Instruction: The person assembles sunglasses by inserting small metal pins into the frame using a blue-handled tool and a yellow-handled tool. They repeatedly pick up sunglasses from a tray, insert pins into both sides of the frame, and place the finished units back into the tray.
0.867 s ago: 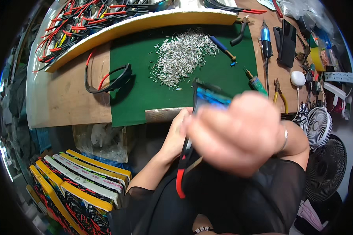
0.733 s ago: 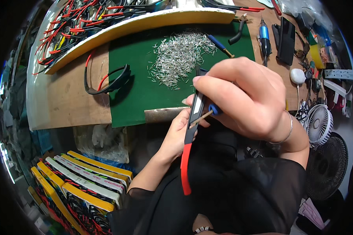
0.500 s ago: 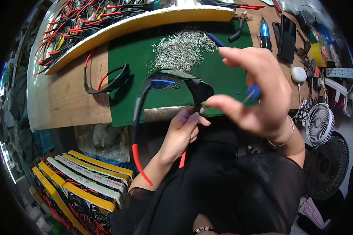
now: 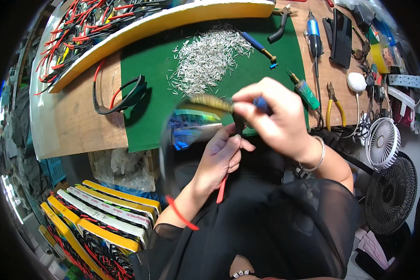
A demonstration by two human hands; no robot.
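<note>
My left hand is closed around one temple arm of a pair of black sunglasses, close to the hinge. The lenses reflect blue, and the other temple, ending in a red tip, hangs down blurred by motion. My right hand is closed too, thumb and forefinger pinched at the hinge corner of the frame. A blue-handled tool sits tucked in its fingers, mostly hidden. Beyond the hands, a heap of small silver pins lies on the green mat.
A second pair of sunglasses rests at left, below a yellow-edged foam tray full of glasses. A blue-handled screwdriver, a green-handled tool, yellow pliers and a blue electric screwdriver lie at right. Stacked trays stand lower left.
My right hand has moved left and down onto the frame, its spread thumb and fingers now pinched together. The sunglasses have tilted in my left hand, so their lenses show more.
</note>
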